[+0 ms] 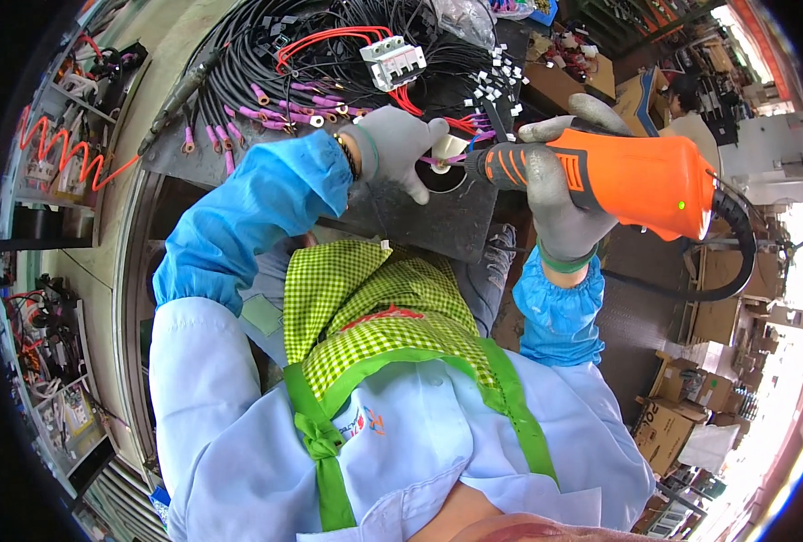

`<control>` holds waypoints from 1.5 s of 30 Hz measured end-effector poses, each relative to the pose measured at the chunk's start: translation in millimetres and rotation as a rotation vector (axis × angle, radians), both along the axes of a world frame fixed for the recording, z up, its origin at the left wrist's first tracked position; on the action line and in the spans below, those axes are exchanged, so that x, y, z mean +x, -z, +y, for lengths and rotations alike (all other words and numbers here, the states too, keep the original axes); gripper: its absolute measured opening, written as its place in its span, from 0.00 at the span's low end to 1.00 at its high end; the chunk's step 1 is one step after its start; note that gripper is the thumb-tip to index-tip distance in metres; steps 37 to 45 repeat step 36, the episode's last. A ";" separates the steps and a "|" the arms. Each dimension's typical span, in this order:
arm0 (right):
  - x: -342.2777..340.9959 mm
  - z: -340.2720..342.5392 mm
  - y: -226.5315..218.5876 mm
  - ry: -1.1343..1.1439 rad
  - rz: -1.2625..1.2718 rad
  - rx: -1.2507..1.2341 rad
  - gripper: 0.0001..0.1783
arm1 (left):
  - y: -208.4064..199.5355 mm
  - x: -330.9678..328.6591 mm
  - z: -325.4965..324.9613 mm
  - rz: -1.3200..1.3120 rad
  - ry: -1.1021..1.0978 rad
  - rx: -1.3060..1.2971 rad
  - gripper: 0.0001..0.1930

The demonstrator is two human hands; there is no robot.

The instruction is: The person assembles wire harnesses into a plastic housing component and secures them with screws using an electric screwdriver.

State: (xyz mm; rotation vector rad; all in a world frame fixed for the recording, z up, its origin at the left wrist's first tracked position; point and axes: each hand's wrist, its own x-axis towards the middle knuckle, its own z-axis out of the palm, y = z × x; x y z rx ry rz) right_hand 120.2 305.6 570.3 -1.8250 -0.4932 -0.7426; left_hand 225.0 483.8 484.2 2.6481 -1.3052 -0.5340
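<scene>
My right hand [560, 194], in a grey glove, is wrapped round the body of an orange corded tool that looks like a heat gun [641, 176]. Its black front end points left, toward my left hand [392, 149]. That hand, gloved too, has its thumb and forefinger spread apart beside a pale metallic piece [451, 147] and a thin purple strip. Whether its hidden fingers touch the strip is not clear. Just beyond lie red wires [451, 118] with purple sleeves, close to the tool's front. A white circuit breaker [393, 62] with red wires sits farther back.
Black cables [239, 68] with purple-sleeved ring lugs [261, 115] cover the table's back left. Small white tags [496, 81] dot the cables at right. A dark rod-like tool [180, 98] lies at the left edge. The tool's black cord [736, 262] loops at my right, near cardboard boxes [672, 425].
</scene>
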 end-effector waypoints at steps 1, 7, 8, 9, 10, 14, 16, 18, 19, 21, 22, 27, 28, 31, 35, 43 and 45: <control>2.0 -3.0 1.4 -0.002 -0.013 0.013 0.27 | 0.4 -8.2 -1.4 -0.020 -0.098 -0.044 0.44; -0.6 4.7 4.7 -0.017 -0.027 0.130 0.23 | 8.8 -43.1 -7.2 0.011 -0.448 -0.150 0.39; -0.9 7.1 3.7 -0.028 -0.024 0.147 0.22 | 15.9 -40.1 -7.4 -0.048 -0.410 -0.200 0.41; 0.5 8.5 -0.1 -0.034 -0.019 0.147 0.22 | 15.2 -40.0 -6.9 -0.105 -0.377 -0.248 0.42; 5.2 9.7 -5.0 0.010 -0.005 0.050 0.21 | 13.0 -36.7 -7.4 -0.094 -0.357 -0.200 0.42; 23.1 9.3 -0.5 -0.039 -0.054 -0.011 0.17 | 9.1 -34.3 -7.6 -0.038 -0.354 -0.143 0.41; 21.5 13.7 -1.4 -0.069 -0.067 -0.016 0.17 | 14.6 -34.1 -5.5 -0.074 -0.338 -0.163 0.42; 24.3 16.2 -2.9 -0.106 -0.022 0.052 0.17 | 9.3 -29.1 -5.5 -0.087 -0.316 -0.168 0.42; 24.9 18.2 -4.6 -0.139 0.022 0.122 0.18 | 10.3 -31.2 -6.0 -0.084 -0.316 -0.170 0.42; 19.6 24.0 -5.1 -0.052 0.090 0.087 0.19 | 11.9 -34.4 -6.6 -0.056 -0.344 -0.155 0.42; 22.4 22.5 -0.9 -0.092 0.046 0.181 0.19 | 12.2 -33.5 -6.7 -0.037 -0.352 -0.147 0.42; 15.9 25.4 4.3 -0.167 0.046 0.337 0.21 | 9.6 -32.8 -4.0 -0.069 -0.342 -0.152 0.42; 18.4 24.4 6.2 -0.167 0.039 0.343 0.21 | 11.8 -33.1 -2.5 -0.078 -0.341 -0.166 0.42; 24.9 10.7 6.2 -0.139 -0.052 0.169 0.22 | 13.9 -33.6 -2.5 -0.100 -0.331 -0.182 0.43; 2.4 10.3 -23.9 -0.131 -0.096 0.172 0.20 | 21.3 -40.7 0.9 -0.211 -0.351 -0.212 0.48; 2.5 8.5 -26.1 -0.119 -0.117 0.192 0.20 | 9.2 -53.7 0.8 -0.207 -0.335 -0.173 0.53; 2.5 8.5 -26.1 -0.119 -0.117 0.192 0.20 | 9.2 -53.7 0.8 -0.207 -0.335 -0.173 0.53</control>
